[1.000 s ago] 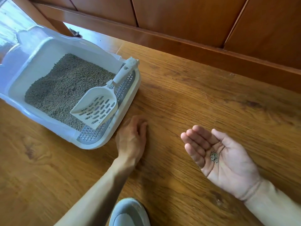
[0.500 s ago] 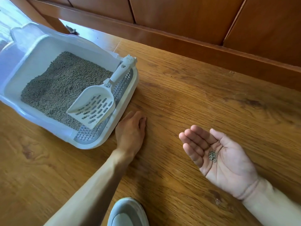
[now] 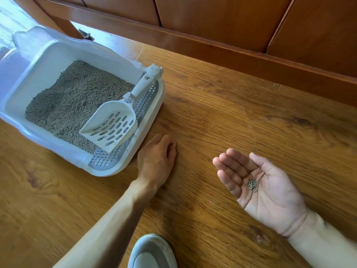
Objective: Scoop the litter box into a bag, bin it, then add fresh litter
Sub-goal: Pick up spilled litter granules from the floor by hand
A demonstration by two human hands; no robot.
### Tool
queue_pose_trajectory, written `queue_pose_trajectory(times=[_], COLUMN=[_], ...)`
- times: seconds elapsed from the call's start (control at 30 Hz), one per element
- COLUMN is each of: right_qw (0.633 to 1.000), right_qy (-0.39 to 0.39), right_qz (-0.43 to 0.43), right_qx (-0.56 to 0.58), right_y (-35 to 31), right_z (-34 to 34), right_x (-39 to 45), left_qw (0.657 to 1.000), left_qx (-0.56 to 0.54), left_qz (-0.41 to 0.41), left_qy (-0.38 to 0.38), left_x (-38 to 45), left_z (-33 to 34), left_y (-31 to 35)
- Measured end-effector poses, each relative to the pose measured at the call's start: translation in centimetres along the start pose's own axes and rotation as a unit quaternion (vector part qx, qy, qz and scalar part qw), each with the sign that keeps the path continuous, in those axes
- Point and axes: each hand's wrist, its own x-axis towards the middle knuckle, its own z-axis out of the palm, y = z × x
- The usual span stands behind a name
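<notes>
Wooden floor (image 3: 231,105) bears litter box (image 3: 148,132), shoe (image 3: 152,252).

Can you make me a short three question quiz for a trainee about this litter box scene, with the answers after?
1. True or false: the scoop lies inside the litter box with its handle propped on the rim.
2. Multiple choice: where are the loose litter pellets? A) on the shoe B) in the upturned palm of the right hand C) under the scoop
3. Fill in: the left hand rests palm down on the wooden ____, beside the box.

Key: 1 true; 2 B; 3 floor.
</notes>
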Motion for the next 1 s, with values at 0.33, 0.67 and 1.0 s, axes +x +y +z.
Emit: queue_pose_trajectory(times=[0.33,0.67,1.0], right_qw=[1.0,0.998,0.997], right_qy=[0.01,0.055,0.071], right_qz=[-0.001,-0.014,-0.017], right_qx=[0.005,-0.014,-0.04], right_y=[-0.2,0.0,-0.8], right_z=[-0.3,0.0,-1.4], right_x=[-0.3,-0.6,-0.5], left_qw=[0.992,0.996,0.988], left_qx=[0.107,0.066,0.113], left_qz=[0.053,0.053,0.08], left_qy=[-0.031,-0.035,-0.073], left_x=[0.4,0.4,1.9], left_z=[0.2,0.3,-1.0], left_y=[0.5,0.6,2.4])
